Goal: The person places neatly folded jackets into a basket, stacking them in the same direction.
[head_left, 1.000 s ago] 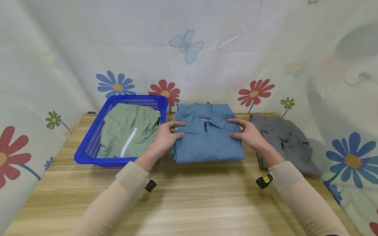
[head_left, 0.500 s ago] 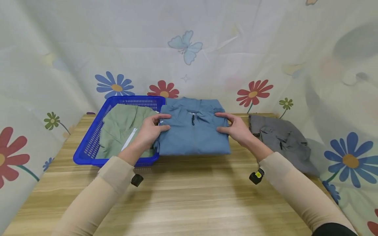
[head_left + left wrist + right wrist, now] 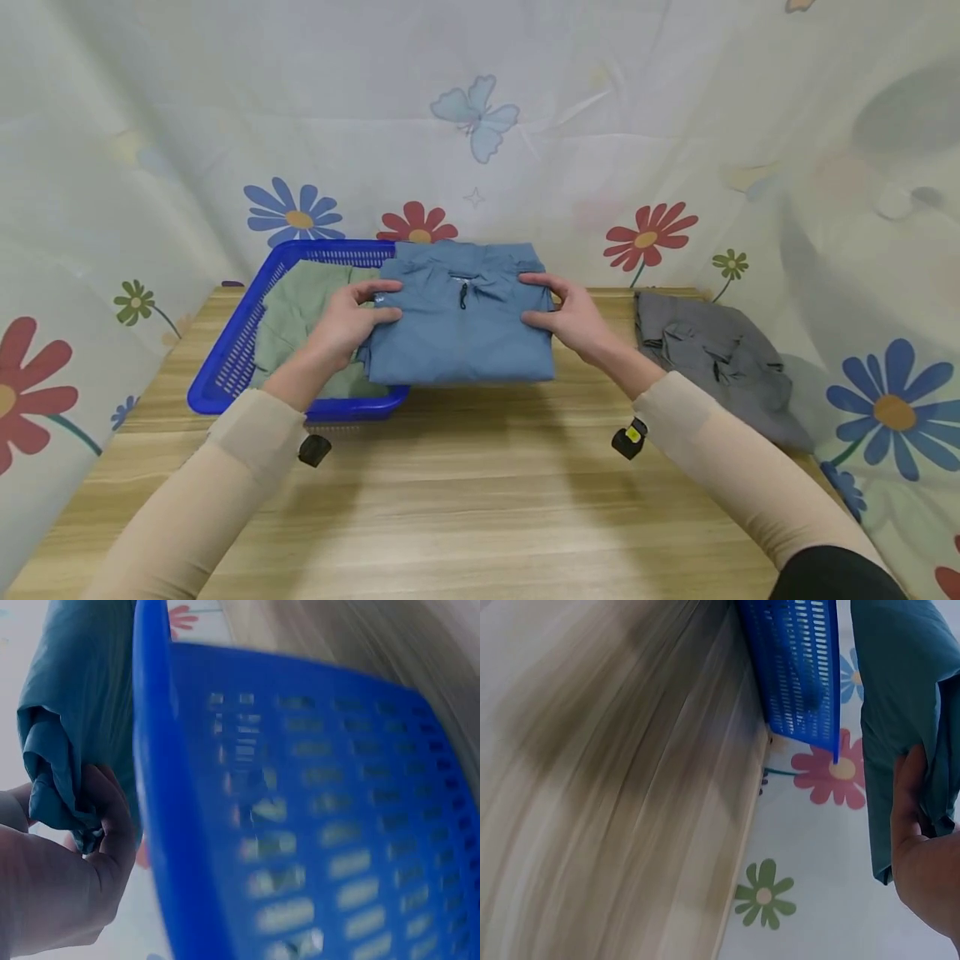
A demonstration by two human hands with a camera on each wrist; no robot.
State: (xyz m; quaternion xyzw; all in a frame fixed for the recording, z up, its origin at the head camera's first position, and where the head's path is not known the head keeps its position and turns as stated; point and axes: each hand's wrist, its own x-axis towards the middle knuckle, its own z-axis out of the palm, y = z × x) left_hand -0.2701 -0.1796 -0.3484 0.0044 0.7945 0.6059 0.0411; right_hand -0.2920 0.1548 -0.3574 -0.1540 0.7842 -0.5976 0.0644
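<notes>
Looking in from the head view, I see the left grip (image 3: 348,318) pinching one side of a folded blue top (image 3: 461,337) and the right grip (image 3: 572,315) pinching the other side. The thumb and a finger of each grip lie on top of the cloth. Between the grips, near the neck of the top, is a little black zip pull (image 3: 463,296). Under the left grip and out to its left I see a blue basket (image 3: 352,407) with a green top (image 3: 292,308) in it. The blue top hides part of the basket. To the right of the right grip, apart from it, a grey folded top (image 3: 720,358) lies on the wooden table (image 3: 480,492). Behind both grips is a white sheet (image 3: 360,100) with flowers (image 3: 647,240) and a butterfly (image 3: 478,121).

In the left wrist view, the fingers bend round the edge of the blue top, just beside the rim of the basket.

In the right wrist view, the right grip has the blue top up off the table, and some sheet shows between the top and the basket.
</notes>
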